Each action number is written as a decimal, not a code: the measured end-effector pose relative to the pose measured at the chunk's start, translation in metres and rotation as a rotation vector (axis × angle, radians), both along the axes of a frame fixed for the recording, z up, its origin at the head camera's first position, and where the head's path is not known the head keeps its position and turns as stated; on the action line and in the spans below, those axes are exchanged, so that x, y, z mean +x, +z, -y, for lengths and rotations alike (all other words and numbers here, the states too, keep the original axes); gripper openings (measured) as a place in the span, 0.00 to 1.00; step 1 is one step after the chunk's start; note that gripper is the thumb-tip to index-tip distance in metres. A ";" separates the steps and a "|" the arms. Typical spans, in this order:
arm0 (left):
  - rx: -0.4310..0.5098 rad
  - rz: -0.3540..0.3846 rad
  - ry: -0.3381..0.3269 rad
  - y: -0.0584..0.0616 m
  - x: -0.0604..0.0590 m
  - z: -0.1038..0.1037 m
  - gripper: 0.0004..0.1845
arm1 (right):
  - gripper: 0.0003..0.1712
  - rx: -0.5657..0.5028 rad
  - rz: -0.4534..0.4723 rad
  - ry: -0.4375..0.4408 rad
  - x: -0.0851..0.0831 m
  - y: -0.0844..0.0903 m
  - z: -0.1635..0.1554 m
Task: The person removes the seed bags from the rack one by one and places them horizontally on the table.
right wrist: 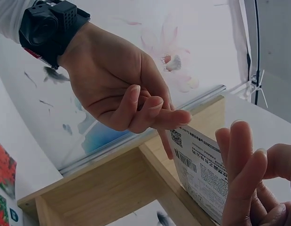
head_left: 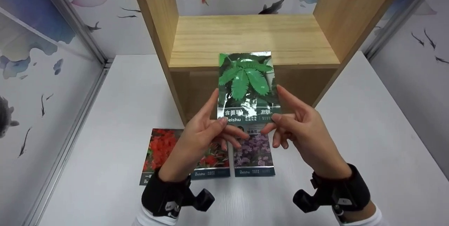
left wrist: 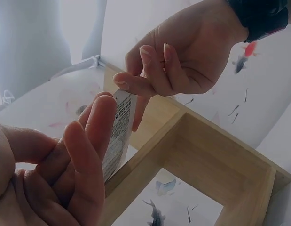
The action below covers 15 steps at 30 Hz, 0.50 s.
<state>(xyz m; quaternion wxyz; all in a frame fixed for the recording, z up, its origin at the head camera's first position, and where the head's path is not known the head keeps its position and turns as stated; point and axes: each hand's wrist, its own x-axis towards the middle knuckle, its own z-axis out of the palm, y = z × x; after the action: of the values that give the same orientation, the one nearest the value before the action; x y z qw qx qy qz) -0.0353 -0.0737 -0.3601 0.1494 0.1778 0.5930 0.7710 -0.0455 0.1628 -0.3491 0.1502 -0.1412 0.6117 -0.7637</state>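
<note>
A glossy seed packet (head_left: 247, 82) with a green leaf picture is held up between both hands, in front of the wooden shelf. At its lower left edge my left hand (head_left: 201, 131) pinches it with thumb and forefinger. My right hand (head_left: 308, 131) grips the lower right edge the same way, its other fingers curled below. The wrist views show the packet's pale back, printed with small text and, in the right wrist view, a barcode (right wrist: 185, 160). Below the hands lie a red-flower packet (head_left: 159, 147), a second red-flower packet (head_left: 212, 159), partly hidden by my left hand, and a purple-flower packet (head_left: 254, 154).
A wooden shelf unit (head_left: 245, 38) stands on the white table (head_left: 368, 131) behind the held packet, with upright sides and a horizontal board. Fish-patterned panels (head_left: 52, 78) in metal frames enclose the table at the back and both sides.
</note>
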 end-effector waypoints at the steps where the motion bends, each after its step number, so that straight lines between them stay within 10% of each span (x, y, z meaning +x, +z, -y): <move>1: 0.003 0.001 0.000 0.001 0.002 0.000 0.34 | 0.37 -0.003 0.005 -0.001 0.002 0.000 0.000; 15: 0.002 -0.006 -0.021 0.009 0.026 -0.008 0.34 | 0.37 -0.003 0.009 -0.003 0.026 0.001 -0.010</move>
<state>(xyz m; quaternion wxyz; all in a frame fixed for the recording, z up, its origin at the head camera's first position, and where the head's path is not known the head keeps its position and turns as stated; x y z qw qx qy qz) -0.0097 -0.0656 -0.3510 0.1556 0.1866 0.5909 0.7693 -0.0197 0.1725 -0.3484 0.1516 -0.1371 0.6099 -0.7656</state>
